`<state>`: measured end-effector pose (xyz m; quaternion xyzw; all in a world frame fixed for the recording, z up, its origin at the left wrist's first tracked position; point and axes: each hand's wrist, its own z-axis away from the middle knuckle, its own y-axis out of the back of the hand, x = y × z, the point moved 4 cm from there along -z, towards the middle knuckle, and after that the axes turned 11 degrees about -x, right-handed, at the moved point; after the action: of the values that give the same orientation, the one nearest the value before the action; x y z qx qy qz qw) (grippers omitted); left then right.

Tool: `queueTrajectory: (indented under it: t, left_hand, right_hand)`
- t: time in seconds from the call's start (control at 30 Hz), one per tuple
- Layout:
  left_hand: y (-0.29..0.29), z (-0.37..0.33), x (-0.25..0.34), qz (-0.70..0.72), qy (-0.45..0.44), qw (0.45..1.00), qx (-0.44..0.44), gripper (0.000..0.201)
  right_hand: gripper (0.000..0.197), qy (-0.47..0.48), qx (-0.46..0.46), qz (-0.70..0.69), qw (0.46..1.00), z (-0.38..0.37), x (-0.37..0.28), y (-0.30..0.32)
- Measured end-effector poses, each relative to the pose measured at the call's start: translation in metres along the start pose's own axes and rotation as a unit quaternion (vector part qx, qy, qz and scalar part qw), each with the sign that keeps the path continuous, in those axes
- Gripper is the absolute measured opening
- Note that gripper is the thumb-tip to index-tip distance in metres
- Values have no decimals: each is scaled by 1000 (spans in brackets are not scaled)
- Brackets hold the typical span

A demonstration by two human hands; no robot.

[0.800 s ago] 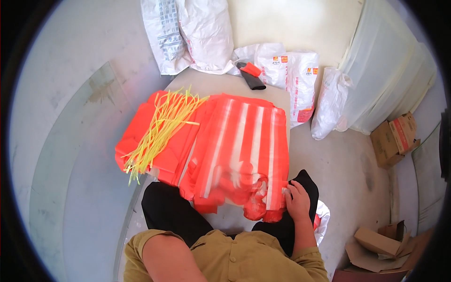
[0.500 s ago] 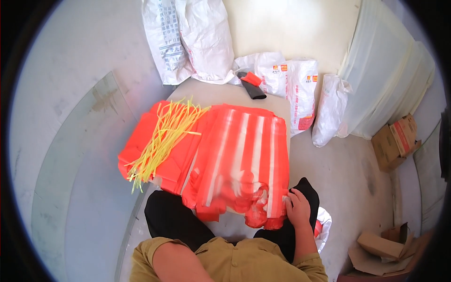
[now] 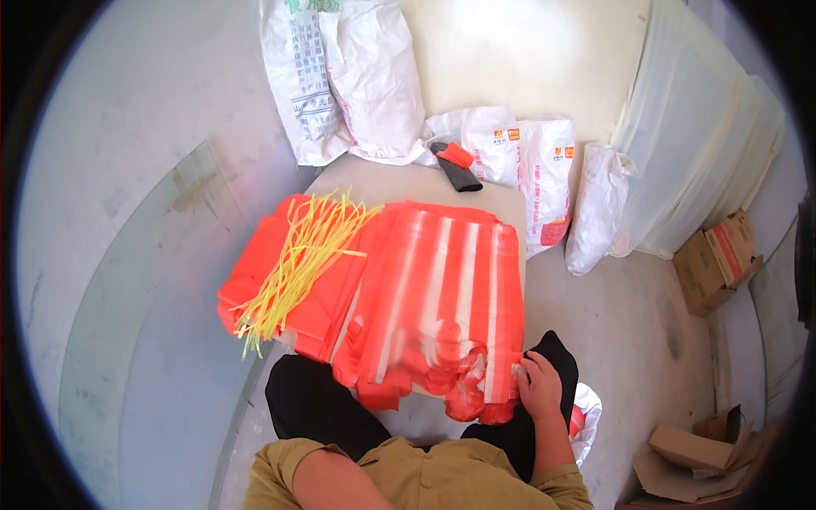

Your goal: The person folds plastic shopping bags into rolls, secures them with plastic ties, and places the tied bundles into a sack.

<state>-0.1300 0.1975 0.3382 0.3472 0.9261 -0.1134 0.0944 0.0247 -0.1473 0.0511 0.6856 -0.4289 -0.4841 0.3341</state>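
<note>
A layer of red plastic bags (image 3: 450,289), overlapped so that pale stripes show between them, lies on a pale tabletop in front of me. Their lower ends are crumpled and hang over the near edge, partly blurred. My right hand (image 3: 539,387) is at the near right corner, its fingers bent and pinching the edge of the red plastic. On the left sits a folded red stack (image 3: 259,255), with a loose bundle of yellow strips (image 3: 297,268) across it. My left forearm runs out at the lower edge, so the left hand is out of sight.
A black roll with a red piece (image 3: 459,172) lies at the table's far edge. White sacks (image 3: 374,85) stand behind it. Cardboard boxes (image 3: 718,259) are at the right, flattened cardboard (image 3: 688,463) below. A white bag (image 3: 586,416) with something red sits by my right leg.
The whole scene sits slightly lower in the picture, as my head has tilted a little. My right hand keeps its place at the bags' corner.
</note>
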Motion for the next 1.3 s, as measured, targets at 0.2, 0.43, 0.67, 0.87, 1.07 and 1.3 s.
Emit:
queueTrajectory:
  t: [0.2, 0.43, 0.67, 0.87, 1.07, 1.3]
  left_hand:
    - [4, 19, -15, -39, -42, 998, 25, 16]
    - [-2, 28, -15, -124, -105, 986, 46, 10]
    - [-13, 38, -26, -260, -180, 941, 123, 14]
    - [-5, 58, 2, -263, -209, 940, 67, 20]
    - [0, 75, 36, -260, -298, 918, 31, 25]
    - [-13, 62, -24, -208, -188, 958, 57, 26]
  right_hand:
    - [22, -26, -25, -3, 999, 5, 5, 6]
    - [22, -24, -27, -18, 999, 3, 2, 6]
    - [22, -12, -30, -20, 999, 2, 6, 4]
    - [21, -8, -28, -12, 1000, 2, 8, -1]
    - [20, 2, -23, -8, 1000, 2, 2, 6]
    - [20, 0, -31, -27, 999, 2, 4, 1]
